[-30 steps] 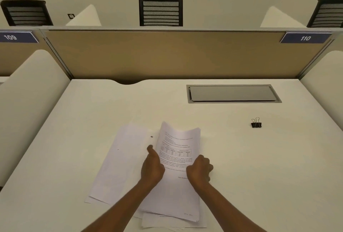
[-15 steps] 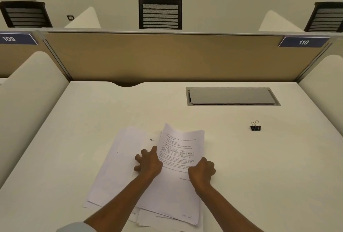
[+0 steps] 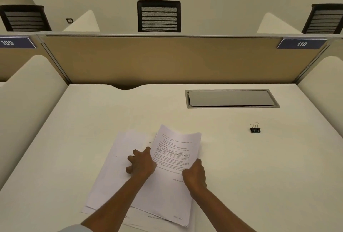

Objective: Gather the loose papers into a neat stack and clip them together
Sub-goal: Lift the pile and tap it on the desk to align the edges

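Head view, entries in order.

1. Loose papers (image 3: 111,176): fanned and out of line on the near middle of the table (image 3: 92,116).
2. Printed sheet (image 3: 176,157): topmost, skewed to the right, far end bowed up off the pile.
3. My left hand (image 3: 142,163): fingers spread and pressing the lower sheets flat, thumb at the printed sheet's left edge, gripping nothing.
4. My right hand (image 3: 194,174): fingers curled round the printed sheet's right edge.
5. Binder clip (image 3: 255,129): black, untouched, well apart to the right.

Handling note (a judgement): I should pin the lower sheets with the left, draw the top sheet leftward until the edges match, and grip lightly so nothing creases. Then I would stand the pile on edge and tap it square before reaching for the clip.

Writing: "109" (image 3: 7,42) and "110" (image 3: 301,44) in white on blue partition plates. The sheet carries text and a small grid (too fine to read). No brand shows on the clip.
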`<state>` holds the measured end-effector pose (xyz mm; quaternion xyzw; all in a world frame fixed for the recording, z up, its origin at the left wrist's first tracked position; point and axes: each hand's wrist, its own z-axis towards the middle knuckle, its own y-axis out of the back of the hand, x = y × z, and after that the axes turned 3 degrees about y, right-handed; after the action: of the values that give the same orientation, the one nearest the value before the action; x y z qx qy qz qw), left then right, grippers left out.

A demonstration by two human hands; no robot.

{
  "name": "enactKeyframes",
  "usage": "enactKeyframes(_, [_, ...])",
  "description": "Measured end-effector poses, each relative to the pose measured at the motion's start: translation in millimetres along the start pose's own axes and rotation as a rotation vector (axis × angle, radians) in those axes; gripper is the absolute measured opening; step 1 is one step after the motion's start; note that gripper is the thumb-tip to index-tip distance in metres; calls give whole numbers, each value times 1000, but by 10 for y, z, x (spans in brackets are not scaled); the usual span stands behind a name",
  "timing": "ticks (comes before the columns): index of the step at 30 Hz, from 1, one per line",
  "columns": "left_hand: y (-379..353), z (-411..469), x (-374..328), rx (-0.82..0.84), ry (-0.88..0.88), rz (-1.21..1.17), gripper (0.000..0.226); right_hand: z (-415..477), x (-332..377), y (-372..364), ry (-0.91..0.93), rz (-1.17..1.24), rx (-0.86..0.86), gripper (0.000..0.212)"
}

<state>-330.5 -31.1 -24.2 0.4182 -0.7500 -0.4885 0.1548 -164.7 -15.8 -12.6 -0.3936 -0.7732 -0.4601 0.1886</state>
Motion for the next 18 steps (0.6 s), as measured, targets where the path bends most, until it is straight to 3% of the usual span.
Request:
enactKeyframes(6, [96, 27, 105, 5, 21, -66, 54, -57, 117, -85, -5, -67, 14, 43])
enactKeyframes(13, [253, 96, 211, 3, 50, -431, 72, -99, 169, -155, -16, 11, 31, 45])
enactKeyframes(18, [321, 190, 268, 96, 123, -649, 54, -65, 140, -192, 1, 169, 56, 48])
